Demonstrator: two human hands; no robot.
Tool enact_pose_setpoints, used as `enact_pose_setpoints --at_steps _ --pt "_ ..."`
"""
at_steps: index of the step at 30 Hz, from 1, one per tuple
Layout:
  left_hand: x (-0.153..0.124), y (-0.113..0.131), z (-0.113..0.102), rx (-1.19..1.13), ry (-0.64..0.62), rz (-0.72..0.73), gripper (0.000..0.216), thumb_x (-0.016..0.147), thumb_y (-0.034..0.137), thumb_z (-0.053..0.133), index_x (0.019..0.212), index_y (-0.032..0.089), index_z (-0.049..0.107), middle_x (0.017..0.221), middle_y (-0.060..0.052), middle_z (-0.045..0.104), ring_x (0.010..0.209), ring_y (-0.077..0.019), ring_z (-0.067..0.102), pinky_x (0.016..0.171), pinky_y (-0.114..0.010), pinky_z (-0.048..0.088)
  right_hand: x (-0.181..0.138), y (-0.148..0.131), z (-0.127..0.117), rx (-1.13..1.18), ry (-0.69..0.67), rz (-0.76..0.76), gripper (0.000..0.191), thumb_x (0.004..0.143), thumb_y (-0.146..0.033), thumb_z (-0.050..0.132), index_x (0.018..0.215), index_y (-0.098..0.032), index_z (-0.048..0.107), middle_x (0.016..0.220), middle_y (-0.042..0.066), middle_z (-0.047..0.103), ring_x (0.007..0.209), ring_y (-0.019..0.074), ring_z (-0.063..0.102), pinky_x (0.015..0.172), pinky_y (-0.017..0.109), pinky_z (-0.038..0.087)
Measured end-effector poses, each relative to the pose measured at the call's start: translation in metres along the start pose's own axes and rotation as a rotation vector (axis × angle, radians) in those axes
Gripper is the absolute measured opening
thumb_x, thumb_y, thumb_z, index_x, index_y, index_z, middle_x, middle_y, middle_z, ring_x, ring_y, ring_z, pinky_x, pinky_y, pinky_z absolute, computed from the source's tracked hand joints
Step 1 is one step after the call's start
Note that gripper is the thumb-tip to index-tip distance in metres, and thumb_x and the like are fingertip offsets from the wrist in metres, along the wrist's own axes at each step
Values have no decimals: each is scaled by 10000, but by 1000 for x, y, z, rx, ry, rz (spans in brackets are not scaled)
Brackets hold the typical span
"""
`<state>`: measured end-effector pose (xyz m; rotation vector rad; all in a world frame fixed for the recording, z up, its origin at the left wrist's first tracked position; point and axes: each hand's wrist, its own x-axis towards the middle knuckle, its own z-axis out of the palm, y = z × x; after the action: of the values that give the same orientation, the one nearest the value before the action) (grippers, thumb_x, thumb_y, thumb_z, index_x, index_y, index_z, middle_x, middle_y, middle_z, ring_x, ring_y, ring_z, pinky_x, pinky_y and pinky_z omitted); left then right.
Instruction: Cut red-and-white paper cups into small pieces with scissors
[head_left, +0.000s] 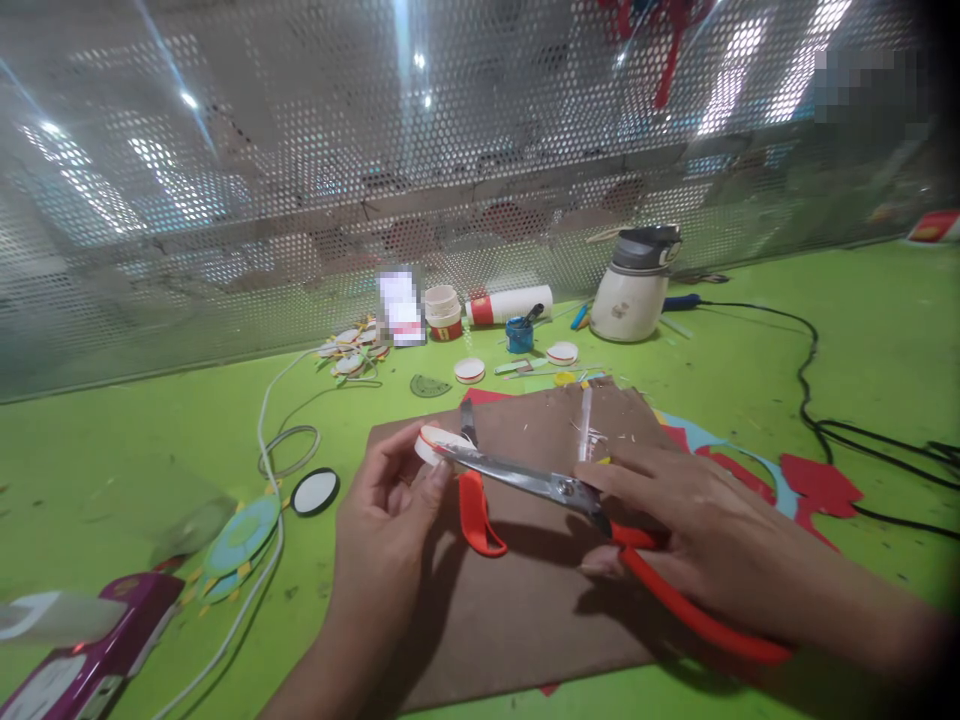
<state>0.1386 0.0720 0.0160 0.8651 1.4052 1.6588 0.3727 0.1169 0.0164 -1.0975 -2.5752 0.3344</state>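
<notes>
My left hand pinches a small white paper disc with a reddish rim, which looks like a cut-off cup bottom. In my right hand is a pair of scissors with long metal blades and orange-red handles. The blade tips touch the disc beside my left thumb; how far the blades are apart is hard to make out. Both hands are over a brown cardboard sheet. Beneath the blades lies an orange looped piece, with a dark strip just behind it.
Two white discs, a blue paint jar, paper cups and a jug stand farther back. Red paper scraps lie right. Left are a black-rimmed disc, a white cable and a purple device.
</notes>
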Motion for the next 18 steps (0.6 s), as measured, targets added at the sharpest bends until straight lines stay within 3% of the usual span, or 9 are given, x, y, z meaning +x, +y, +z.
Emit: enact_pose_setpoints --at_steps 6,10,15,18 --pt "1 -2 -2 33 -47 103 306 853 288 797 1141 223 712 1200 -108 752 1166 -270 699 1019 -376 554 1 0 0 -13 -12 1 489 907 -622 682 1192 -228 732 963 115 704 856 350 680 728 530 567" --pt "-1 -3 -1 131 -5 154 313 900 250 739 1207 226 687 1201 -106 748 1143 -259 709 1001 -375 571 0 1 2 -14 -6 -5 490 914 -631 675 1211 -242 715 1018 118 716 922 343 686 792 526 560" --pt "11 -15 -11 114 -91 175 361 833 246 805 1175 208 695 1151 -105 763 1090 -263 731 956 -383 600 0 1 3 -35 -51 -8 452 939 -590 661 1180 -213 726 982 121 716 883 347 684 755 537 562" --pt "13 -17 -13 114 -63 188 379 807 247 827 1164 202 706 1125 -107 772 1052 -264 743 933 -382 609 -1 0 2 -38 -10 -20 468 935 -595 663 1199 -214 729 1028 141 724 902 354 691 780 541 570"
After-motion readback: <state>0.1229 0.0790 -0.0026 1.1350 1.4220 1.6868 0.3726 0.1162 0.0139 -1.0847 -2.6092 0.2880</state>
